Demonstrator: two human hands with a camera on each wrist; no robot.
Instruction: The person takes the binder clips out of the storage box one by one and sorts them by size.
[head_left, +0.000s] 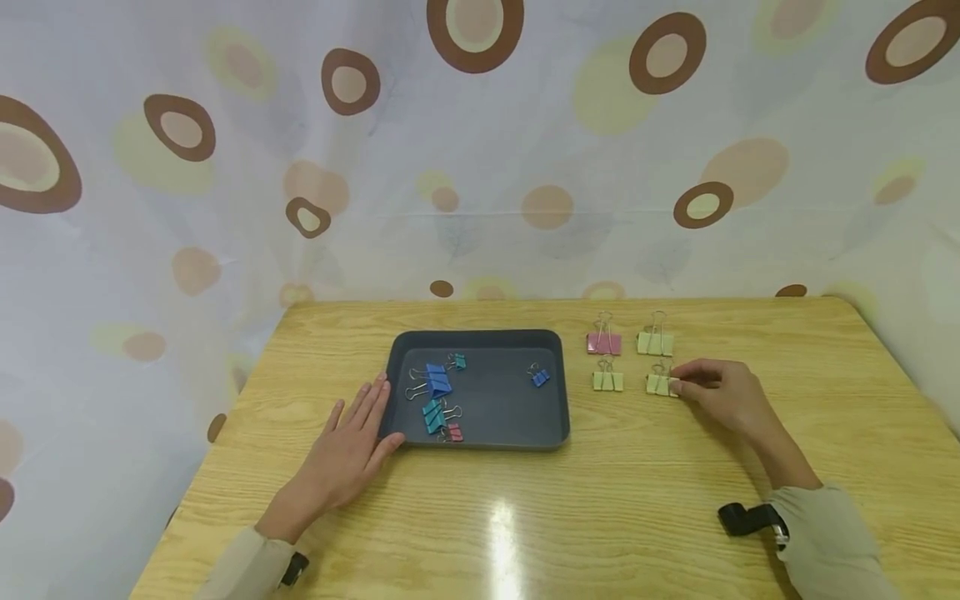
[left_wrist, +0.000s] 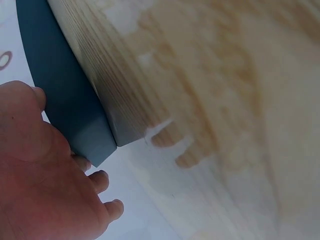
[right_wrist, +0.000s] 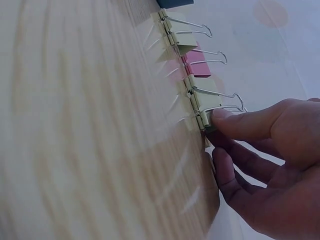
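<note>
In the head view my right hand [head_left: 723,396] pinches a pale yellow binder clip [head_left: 657,384] between thumb and fingers. The clip stands on the table with its wire handles up; the right wrist view shows the thumb against the yellow clip's [right_wrist: 202,100] end. Beside it stand another pale yellow clip [head_left: 607,381], a pink clip [head_left: 604,342] and a larger pale yellow clip [head_left: 656,343]. My left hand [head_left: 341,454] lies with straight fingers against the left side of a dark grey tray [head_left: 495,445]. The left wrist view shows that hand [left_wrist: 45,170] touching the tray wall [left_wrist: 70,85].
Inside the tray lie a large blue clip [head_left: 438,380], a teal clip [head_left: 433,416], a small teal clip [head_left: 460,361], a small pink clip [head_left: 455,432] and a small blue clip [head_left: 540,378]. A patterned curtain [head_left: 495,150] hangs behind the wooden table [head_left: 600,517].
</note>
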